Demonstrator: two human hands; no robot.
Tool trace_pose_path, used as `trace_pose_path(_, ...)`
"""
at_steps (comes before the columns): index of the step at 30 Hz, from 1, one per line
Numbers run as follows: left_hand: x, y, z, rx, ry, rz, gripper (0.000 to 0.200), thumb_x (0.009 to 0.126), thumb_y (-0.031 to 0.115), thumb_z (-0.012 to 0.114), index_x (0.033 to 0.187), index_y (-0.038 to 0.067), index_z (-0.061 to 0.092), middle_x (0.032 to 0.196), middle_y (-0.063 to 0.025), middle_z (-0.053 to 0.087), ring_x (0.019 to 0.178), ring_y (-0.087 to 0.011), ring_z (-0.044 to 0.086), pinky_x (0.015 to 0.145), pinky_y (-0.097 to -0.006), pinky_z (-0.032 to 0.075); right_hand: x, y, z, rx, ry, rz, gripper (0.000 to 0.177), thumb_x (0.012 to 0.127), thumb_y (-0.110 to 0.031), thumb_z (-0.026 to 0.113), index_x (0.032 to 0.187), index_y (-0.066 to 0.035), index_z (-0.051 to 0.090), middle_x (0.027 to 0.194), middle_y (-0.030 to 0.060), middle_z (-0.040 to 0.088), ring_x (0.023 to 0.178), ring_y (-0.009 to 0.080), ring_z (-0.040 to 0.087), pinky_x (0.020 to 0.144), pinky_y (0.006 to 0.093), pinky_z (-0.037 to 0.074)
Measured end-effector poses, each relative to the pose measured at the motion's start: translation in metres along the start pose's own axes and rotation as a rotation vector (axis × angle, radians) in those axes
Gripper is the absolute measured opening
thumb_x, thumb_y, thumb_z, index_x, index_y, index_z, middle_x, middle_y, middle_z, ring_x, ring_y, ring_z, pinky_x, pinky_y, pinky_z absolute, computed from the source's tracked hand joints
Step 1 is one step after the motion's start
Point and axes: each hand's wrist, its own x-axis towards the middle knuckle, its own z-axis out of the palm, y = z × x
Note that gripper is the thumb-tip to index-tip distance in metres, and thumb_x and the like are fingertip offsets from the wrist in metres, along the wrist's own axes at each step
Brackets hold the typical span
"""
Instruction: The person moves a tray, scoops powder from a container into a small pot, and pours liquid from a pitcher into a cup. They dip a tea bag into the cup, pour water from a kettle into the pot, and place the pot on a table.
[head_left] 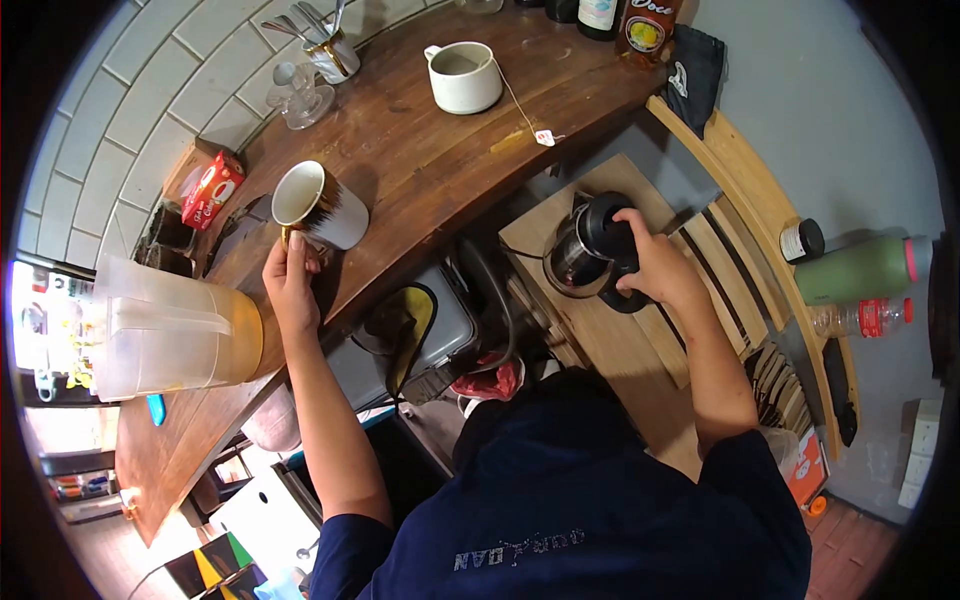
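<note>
A white mug with a gold and black pattern (345, 218) stands at the wooden counter's edge, and my left hand (294, 268) is closed round its handle. On the right, my right hand (655, 262) grips the black handle and lid area of a glass kettle (575, 258), which is over a lower wooden surface. Farther back on the counter is a cream cup (466, 85); a tea bag string hangs over its rim, with the paper tag (544, 138) lying on the wood.
A large plastic pitcher with yellow liquid (180, 330) stands left of my left forearm. Behind are a red box (213, 190), a glass piece (300, 97), a cutlery cup (335, 60) and bottles (645, 28). A green bottle (855, 270) lies at the right.
</note>
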Motion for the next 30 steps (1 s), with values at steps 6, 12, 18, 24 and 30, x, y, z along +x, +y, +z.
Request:
trace_pose_path(6, 0.000, 0.000, -0.001, -0.026, 0.004, -0.026, 0.022, 0.094, 0.020, 0.051, 0.079, 0.005, 0.053, 0.066, 0.0027, 0.045, 0.060, -0.0055, 0.038, 0.057, -0.0195, 0.031, -0.015, 0.014, 0.021, 0.124, 0.259, -0.028, 0.076, 0.067, -0.011, 0.078, 0.126, -0.019, 0.031, 0.094, 0.0215, 0.062, 0.087, 0.0401, 0.060, 0.071, 0.0448, 0.048)
trace_pose_path(12, -0.001, -0.002, -0.001, -0.006, 0.026, -0.017, 0.018, 0.093, 0.019, 0.053, 0.086, 0.003, 0.056, 0.068, 0.0026, 0.046, 0.061, -0.0055, 0.040, 0.057, -0.0194, 0.032, -0.023, 0.036, 0.068, 0.252, 0.666, -0.152, 0.065, 0.071, -0.019, 0.076, 0.124, -0.012, 0.039, 0.093, 0.0170, 0.062, 0.086, 0.0358, 0.061, 0.072, 0.0414, 0.050)
trace_pose_path(18, -0.002, 0.001, 0.005, 0.047, 0.036, -0.015, 0.019, 0.095, 0.020, 0.049, 0.080, 0.008, 0.050, 0.068, 0.0038, 0.042, 0.060, -0.0040, 0.035, 0.053, -0.0188, 0.027, -0.018, 0.056, 0.098, 0.248, 0.840, -0.248, 0.059, 0.072, -0.008, 0.077, 0.113, 0.001, 0.037, 0.095, 0.0176, 0.062, 0.085, 0.0224, 0.065, 0.071, 0.0316, 0.054)
trace_pose_path(24, -0.003, 0.004, 0.007, 0.053, 0.056, -0.024, 0.017, 0.095, 0.019, 0.050, 0.082, 0.008, 0.052, 0.069, 0.0043, 0.043, 0.061, -0.0028, 0.037, 0.052, -0.0175, 0.027, -0.013, 0.059, 0.119, 0.455, 1.042, -0.454, 0.050, 0.074, -0.006, 0.074, 0.107, 0.001, 0.037, 0.094, 0.0219, 0.061, 0.089, 0.0235, 0.065, 0.071, 0.0315, 0.054)
trace_pose_path(30, -0.003, -0.001, 0.000, 0.035, 0.059, -0.031, 0.016, 0.094, 0.020, 0.052, 0.087, 0.005, 0.055, 0.071, 0.0022, 0.048, 0.060, -0.0028, 0.040, 0.052, -0.0166, 0.030, -0.024, 0.074, 0.133, 0.330, 1.074, -0.423, 0.050, 0.073, -0.005, 0.075, 0.110, 0.001, 0.041, 0.098, 0.0194, 0.062, 0.087, 0.0275, 0.065, 0.071, 0.0336, 0.052)
